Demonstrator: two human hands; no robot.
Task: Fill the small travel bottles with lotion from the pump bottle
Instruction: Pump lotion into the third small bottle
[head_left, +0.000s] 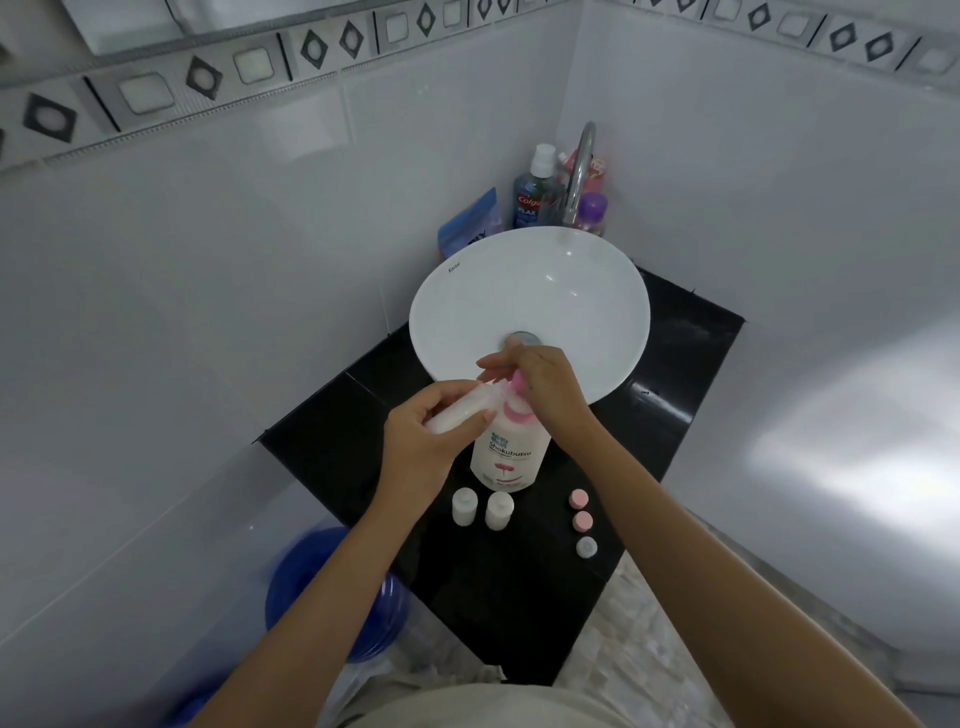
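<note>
A white pump bottle (510, 452) with a pink collar and pink pump head stands on the black counter (670, 374), in front of the basin. My right hand (545, 384) rests on top of the pump head, fingers bent over it. My left hand (426, 436) holds a small translucent travel bottle (462, 410), tilted with its mouth toward the pump spout. Two more small white travel bottles (464, 506) (499, 510) stand upright in front of the pump bottle. Three loose caps, two pink (577, 499) (583, 521) and one pale (586, 547), lie to the right.
A white round basin (530, 306) sits behind the pump bottle, with a chrome tap (579, 171) and several toiletry bottles (530, 192) in the corner. A blue bucket (332, 592) stands on the floor at the lower left. White tiled walls close in on both sides.
</note>
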